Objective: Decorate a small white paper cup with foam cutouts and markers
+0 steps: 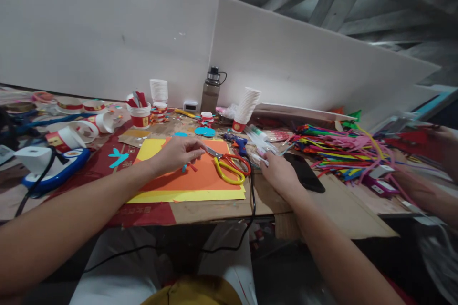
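Note:
Orange paper (200, 178) lies on a yellow sheet (229, 195) in front of me. Above its upper part is my left hand (181, 152), fingers pinched together beside the tip of the scissors; what they hold, if anything, is too small to name. The scissors (229, 167), with one red and one yellow handle, rest on the orange paper's right side. My right hand (279, 171) is right of the paper, its fingers closed at a thin whitish item (264, 161) near a pile of clear plastic packets. Close to it are a blue glue gun (241, 144) and a black phone (306, 174).
Stacked white cups (246, 107), a bottle (211, 93) and a tub of red-handled tools (139, 114) stand behind. A blue-and-white power strip (57, 171) lies left, colourful pipe cleaners (332, 147) right. Another person's arm (422, 193) is at far right. A black cable (254, 200) crosses the table edge.

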Demonstrator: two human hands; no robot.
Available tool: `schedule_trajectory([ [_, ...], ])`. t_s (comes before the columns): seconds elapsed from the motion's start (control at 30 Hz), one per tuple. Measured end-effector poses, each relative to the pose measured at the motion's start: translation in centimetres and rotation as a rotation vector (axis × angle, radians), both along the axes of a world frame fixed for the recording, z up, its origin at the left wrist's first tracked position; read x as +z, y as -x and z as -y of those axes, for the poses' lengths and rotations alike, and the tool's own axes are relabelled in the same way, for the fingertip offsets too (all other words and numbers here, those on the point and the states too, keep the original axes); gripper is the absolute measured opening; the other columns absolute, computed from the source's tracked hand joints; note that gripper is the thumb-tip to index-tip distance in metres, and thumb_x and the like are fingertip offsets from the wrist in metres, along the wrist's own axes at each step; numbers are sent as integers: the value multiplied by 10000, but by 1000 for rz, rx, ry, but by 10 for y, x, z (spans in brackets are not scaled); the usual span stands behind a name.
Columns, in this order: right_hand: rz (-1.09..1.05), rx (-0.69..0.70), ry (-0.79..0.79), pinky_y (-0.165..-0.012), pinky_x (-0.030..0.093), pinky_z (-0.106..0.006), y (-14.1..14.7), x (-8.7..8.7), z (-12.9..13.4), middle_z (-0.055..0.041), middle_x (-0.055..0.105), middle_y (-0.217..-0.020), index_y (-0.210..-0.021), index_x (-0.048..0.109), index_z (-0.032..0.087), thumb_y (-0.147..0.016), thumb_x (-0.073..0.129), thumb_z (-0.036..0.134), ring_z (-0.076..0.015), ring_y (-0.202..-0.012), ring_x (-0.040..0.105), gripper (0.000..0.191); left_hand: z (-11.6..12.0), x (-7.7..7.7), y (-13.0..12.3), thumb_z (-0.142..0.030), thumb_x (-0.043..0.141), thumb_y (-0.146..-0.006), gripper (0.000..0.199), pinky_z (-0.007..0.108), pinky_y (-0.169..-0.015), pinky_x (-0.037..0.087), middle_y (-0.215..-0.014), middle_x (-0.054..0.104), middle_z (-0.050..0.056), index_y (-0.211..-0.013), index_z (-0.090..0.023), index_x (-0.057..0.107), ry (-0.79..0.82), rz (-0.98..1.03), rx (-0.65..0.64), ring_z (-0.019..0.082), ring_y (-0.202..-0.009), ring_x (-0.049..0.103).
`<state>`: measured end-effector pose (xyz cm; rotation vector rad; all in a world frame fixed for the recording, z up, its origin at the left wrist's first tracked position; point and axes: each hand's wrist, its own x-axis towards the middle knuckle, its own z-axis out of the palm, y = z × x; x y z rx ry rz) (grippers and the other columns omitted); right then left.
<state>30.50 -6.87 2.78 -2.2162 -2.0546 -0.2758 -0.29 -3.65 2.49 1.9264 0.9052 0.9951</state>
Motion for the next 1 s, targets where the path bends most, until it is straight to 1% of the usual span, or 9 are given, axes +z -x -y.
schedule_trajectory([
  [0.13, 80, 43, -4, -742, 428, -351, -3, 4, -4, -185, 707, -976, -1015, 666, 139, -966, 361, 403, -296, -927, 666, 406, 1, -3, -1, -347, 634, -837, 198, 170, -449, 485, -634, 619, 10, -858, -164, 707, -36, -10, -23, 94, -523, 586],
  [0.2, 93, -3, -11, -748, 433, -352, -7, 8, -9, -185, 703, -982, -983, 675, 136, -978, 324, 416, -293, -931, 666, 449, 0, -2, 0, -341, 639, -835, 190, 163, -453, 481, -636, 630, 12, -841, -163, 705, -51, -8, -13, 90, -525, 589],
  [0.4, 83, -121, 216, -713, 444, -333, -21, 8, -28, -201, 702, -987, -950, 704, 114, -906, 482, 375, -295, -916, 671, 345, 0, 0, 2, -345, 636, -837, 194, 172, -457, 479, -637, 639, 17, -825, -162, 698, -32, -23, 4, 97, -525, 595],
  [0.5, 80, -108, 180, -743, 450, -340, -24, 8, -31, -208, 693, -968, -933, 705, 102, -911, 465, 409, -296, -924, 658, 390, 0, -1, 1, -373, 637, -831, 221, 185, -471, 493, -633, 628, 12, -823, -160, 695, -28, -6, 2, 98, -523, 590],
  [0.63, 7, 59, -129, -837, 430, -325, -18, 13, -28, -189, 646, -1048, -1005, 651, 101, -878, 501, 258, -266, -1005, 595, 251, -2, -2, 1, -401, 626, -837, 250, 202, -495, 505, -650, 624, 12, -856, -158, 680, 37, 46, -3, 99, -533, 581],
  [0.7, -139, 206, -206, -784, 430, -312, -5, 18, -23, -143, 645, -1004, -1010, 616, 138, -886, 487, 248, -235, -919, 587, 210, -4, -3, 1, -411, 623, -838, 266, 204, -500, 497, -678, 636, 18, -899, -157, 666, 72, 70, -8, 97, -539, 579],
  [0.83, -375, 506, -75, -678, 397, -273, 38, 26, -10, -61, 660, -914, -1023, 577, 195, -913, 481, 265, -183, -781, 574, 162, -6, -3, 0, -448, 600, -850, 382, 210, -506, 481, -722, 649, 24, -1101, -160, 597, 128, 89, -39, 110, -570, 593],
  [0.93, -418, 610, -22, -653, 375, -258, 70, 28, -2, -57, 660, -905, -1023, 580, 194, -896, 511, 210, -173, -774, 568, 145, -4, -2, 0, -489, 544, -879, 470, 237, -559, 506, -775, 655, 34, -1219, -165, 529, 116, 105, -112, 128, -636, 615],
  [1.0, -430, 657, 8, -631, 362, -255, 84, 27, 0, -52, 659, -863, -987, 587, 188, -892, 519, 189, -166, -739, 560, 117, -2, -1, -1, -481, 567, -866, 448, 252, -601, 522, -787, 650, 33, -1181, -162, 555, 107, 97, -140, 130, -661, 619],
])
